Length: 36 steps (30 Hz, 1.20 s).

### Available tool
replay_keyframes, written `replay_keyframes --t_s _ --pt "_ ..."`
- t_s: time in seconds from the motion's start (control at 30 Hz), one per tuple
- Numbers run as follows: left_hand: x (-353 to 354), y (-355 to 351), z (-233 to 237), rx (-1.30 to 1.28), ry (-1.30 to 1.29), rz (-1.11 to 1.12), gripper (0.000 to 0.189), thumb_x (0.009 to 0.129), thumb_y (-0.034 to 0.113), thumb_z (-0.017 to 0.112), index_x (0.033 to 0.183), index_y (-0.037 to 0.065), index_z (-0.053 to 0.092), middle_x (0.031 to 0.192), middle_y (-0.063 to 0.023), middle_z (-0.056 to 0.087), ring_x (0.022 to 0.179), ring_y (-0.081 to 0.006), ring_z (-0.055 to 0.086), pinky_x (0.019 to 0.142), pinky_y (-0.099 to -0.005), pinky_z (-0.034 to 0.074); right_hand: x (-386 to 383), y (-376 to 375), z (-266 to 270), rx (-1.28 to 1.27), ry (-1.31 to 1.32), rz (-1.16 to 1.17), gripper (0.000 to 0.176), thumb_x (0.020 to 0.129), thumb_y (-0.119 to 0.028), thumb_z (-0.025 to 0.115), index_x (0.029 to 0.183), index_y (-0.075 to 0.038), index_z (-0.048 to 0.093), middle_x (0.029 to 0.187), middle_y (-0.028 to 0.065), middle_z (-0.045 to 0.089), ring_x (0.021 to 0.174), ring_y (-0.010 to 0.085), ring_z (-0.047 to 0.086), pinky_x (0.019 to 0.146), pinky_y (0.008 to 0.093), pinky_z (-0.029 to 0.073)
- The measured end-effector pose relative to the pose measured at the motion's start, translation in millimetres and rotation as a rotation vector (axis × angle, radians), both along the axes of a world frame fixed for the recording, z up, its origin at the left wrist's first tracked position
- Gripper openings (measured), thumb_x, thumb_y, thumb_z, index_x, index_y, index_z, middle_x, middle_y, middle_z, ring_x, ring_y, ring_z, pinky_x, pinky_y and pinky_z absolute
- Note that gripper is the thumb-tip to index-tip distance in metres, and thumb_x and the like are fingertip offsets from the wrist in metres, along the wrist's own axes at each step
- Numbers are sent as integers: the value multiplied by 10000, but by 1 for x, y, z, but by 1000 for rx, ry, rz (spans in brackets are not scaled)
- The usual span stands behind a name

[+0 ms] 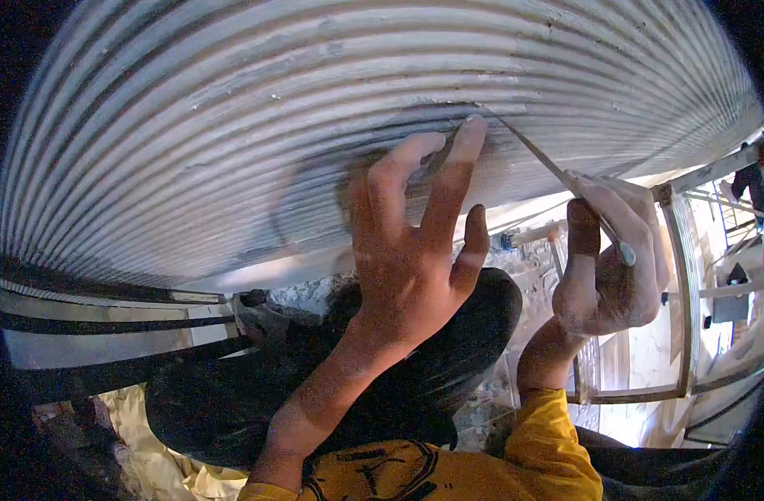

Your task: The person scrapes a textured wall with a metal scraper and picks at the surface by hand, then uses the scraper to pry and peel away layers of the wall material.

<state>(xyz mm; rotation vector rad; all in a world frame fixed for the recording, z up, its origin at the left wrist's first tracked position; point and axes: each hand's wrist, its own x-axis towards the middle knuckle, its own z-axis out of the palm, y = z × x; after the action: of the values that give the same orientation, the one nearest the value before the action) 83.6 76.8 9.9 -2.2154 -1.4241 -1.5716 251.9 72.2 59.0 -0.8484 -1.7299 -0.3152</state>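
A pale surface with long parallel ridges (257, 125) curves across the top of the view, with small chips and smears along its grooves. My right hand (612, 259) is closed around a thin, rod-like tool (534, 150) with a rounded pale end. The tool's far tip meets a groove near the middle of the ridged surface. My left hand (415, 242) has its fingers spread and holds nothing. Its index fingertip lies right by the tool's tip, over the ridges. Pale dust coats the fingers of both hands.
My dark-trousered knee (490, 309) is bent below my hands. A wooden frame (683, 292) stands at the right, with a person (745, 184) partly visible beyond. Crumpled cream sheeting (161, 459) lies at the lower left, below dark and pale bars (115, 321).
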Motion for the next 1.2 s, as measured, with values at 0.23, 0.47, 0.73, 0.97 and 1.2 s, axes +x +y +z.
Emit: replay_keyframes --t_s 0.23,0.47,0.73,0.97,1.2 --pt "3 2 0 -26 18 48 601 844 261 668 1396 82 510 1167 -161 518 1098 -334 421 993 -457 336 1 7 12 22 -147 45 224 720 138 662 937 86 682 854 194 702 762 274 663 697 331 517" --pt "6 4 -2 -33 61 74 678 769 121 685 1423 135 505 1190 -166 480 1083 -333 402 963 -430 362 2 5 20 -15 -186 8 250 673 163 657 911 89 677 826 181 687 759 262 654 695 321 511" --pt "11 13 -21 71 82 174 658 762 63 689 1390 205 559 1171 -161 435 1074 -320 361 906 -391 377 21 19 43 -200 -156 112 260 661 142 661 910 70 670 843 118 663 804 192 631 710 266 485" --pt "10 26 -42 203 -34 92 625 780 71 697 1378 200 566 1115 -151 405 1050 -303 339 897 -374 369 34 20 62 -292 -210 122 297 600 171 627 889 102 648 830 154 641 826 224 615 733 290 491" --pt "11 24 -32 115 -44 145 689 726 83 708 1377 256 560 1133 -81 409 948 -243 385 842 -394 342 21 17 51 -61 -242 170 238 652 151 676 882 98 644 812 152 639 769 228 614 696 282 480"
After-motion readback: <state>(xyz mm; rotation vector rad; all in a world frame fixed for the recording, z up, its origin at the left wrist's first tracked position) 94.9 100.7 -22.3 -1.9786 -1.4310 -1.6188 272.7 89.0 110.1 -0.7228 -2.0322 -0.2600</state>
